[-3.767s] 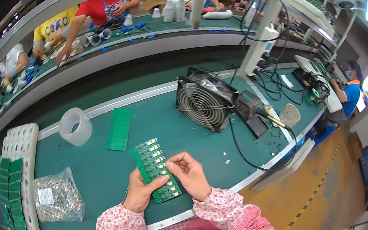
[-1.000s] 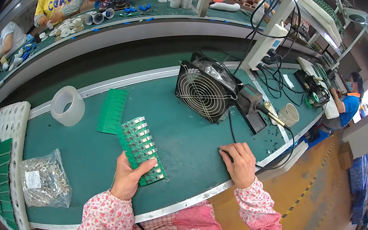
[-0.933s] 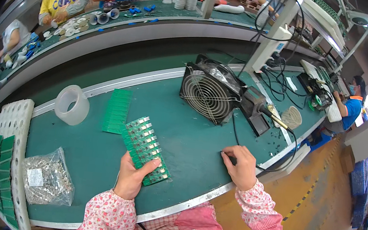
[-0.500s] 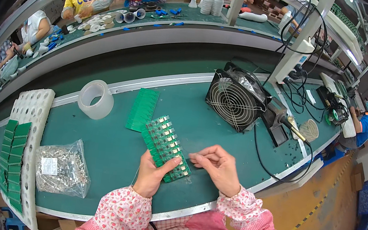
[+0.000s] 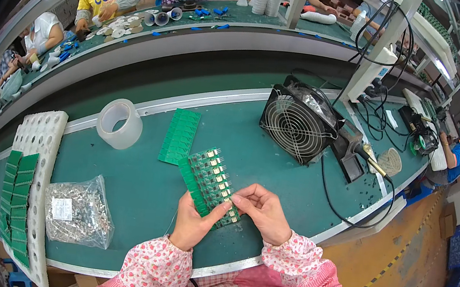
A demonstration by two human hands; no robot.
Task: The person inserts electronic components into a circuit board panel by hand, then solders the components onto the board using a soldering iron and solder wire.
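Observation:
My left hand (image 5: 192, 223) grips the lower left side of a green circuit board panel (image 5: 208, 182), its thumb on the face. Rows of small white and metal parts line the panel, and thin pins stick out along its right edge. My right hand (image 5: 263, 212) is closed in a pinch at the lower right edge of that panel, close to the left thumb. Whatever lies between the right fingertips is too small or hidden to make out. A plain green board panel (image 5: 179, 136) lies flat on the table just beyond.
Left on the green table (image 5: 142, 190) are a clear tape roll (image 5: 120, 124), a bag of small metal parts (image 5: 78, 212) and a white foam rack (image 5: 48, 137) with green boards (image 5: 22, 197). At right stand a fan (image 5: 296, 123), a soldering iron (image 5: 368, 159) and cables. People work across the far bench.
My right hand has moved left, from beside the panel to its right edge. The left hand keeps its hold, and the panel has shifted only slightly.

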